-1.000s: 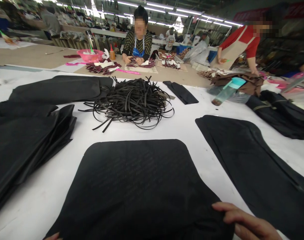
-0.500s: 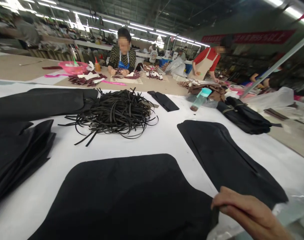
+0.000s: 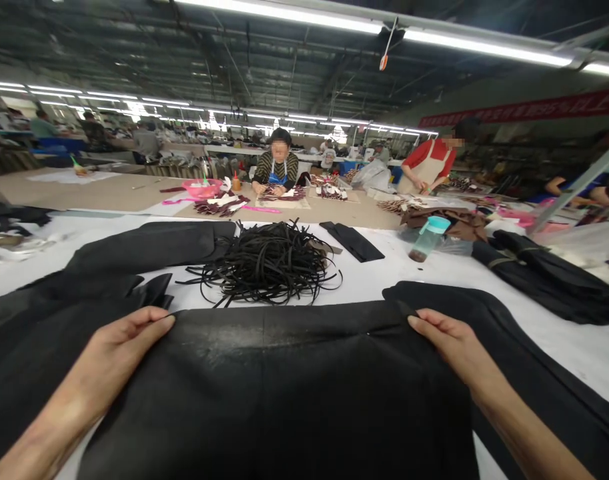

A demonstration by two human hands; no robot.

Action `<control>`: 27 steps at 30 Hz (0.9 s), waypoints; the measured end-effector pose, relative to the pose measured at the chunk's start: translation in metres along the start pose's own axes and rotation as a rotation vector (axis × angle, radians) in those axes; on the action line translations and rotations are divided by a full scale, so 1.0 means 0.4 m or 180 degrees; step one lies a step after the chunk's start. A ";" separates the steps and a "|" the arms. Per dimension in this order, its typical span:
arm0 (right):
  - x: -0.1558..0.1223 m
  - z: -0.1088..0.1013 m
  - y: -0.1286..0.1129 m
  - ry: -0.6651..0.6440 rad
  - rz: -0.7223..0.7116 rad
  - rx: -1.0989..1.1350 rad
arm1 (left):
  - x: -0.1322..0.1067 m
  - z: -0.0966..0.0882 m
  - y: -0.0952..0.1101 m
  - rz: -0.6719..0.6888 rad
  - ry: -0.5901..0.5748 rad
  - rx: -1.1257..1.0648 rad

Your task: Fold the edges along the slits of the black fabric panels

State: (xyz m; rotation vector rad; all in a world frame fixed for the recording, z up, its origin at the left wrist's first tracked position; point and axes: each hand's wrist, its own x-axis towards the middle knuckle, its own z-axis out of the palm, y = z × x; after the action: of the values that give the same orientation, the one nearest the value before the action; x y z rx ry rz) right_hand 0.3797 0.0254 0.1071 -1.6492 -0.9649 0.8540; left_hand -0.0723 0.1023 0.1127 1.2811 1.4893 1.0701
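A large black sheet of leather-like material (image 3: 284, 387) is lifted in front of me, with its straight top edge level across the view. My left hand (image 3: 117, 347) grips the sheet's top left corner, fingers closed on the edge. My right hand (image 3: 447, 340) pinches its top right corner. Just beyond the top edge lies a tangled heap of thin black strips (image 3: 269, 263) on the white table (image 3: 364, 277).
Stacks of black cut pieces lie at the left (image 3: 44, 320), behind the strips (image 3: 149, 247) and at the right (image 3: 534, 373). A small black piece (image 3: 351, 241) and a teal-capped bottle (image 3: 424, 239) sit farther back. Other people work at a tan table (image 3: 109, 193) behind.
The black sheet, flat on the table before, has been raised by its two corners. My left hand has come into view, and my right hand moved up from the near edge.
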 end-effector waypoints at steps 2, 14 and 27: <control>0.045 0.016 0.034 -0.0075 -0.0022 0.0002 | 0.049 0.023 -0.007 0.0069 -0.0225 -0.0119; 0.072 0.064 0.066 -0.0316 0.0021 0.0081 | 0.103 0.101 -0.053 -0.0109 -0.0178 -0.0447; -0.105 0.243 -0.093 -0.0966 0.0565 0.1312 | 0.008 0.187 0.005 -0.0236 -0.0499 -0.0921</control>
State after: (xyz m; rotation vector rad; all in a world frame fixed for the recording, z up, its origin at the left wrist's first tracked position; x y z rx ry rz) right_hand 0.2687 0.0334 0.1221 -1.2827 -0.7826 1.3551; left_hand 0.0004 0.1103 0.0958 1.0722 1.2061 1.0667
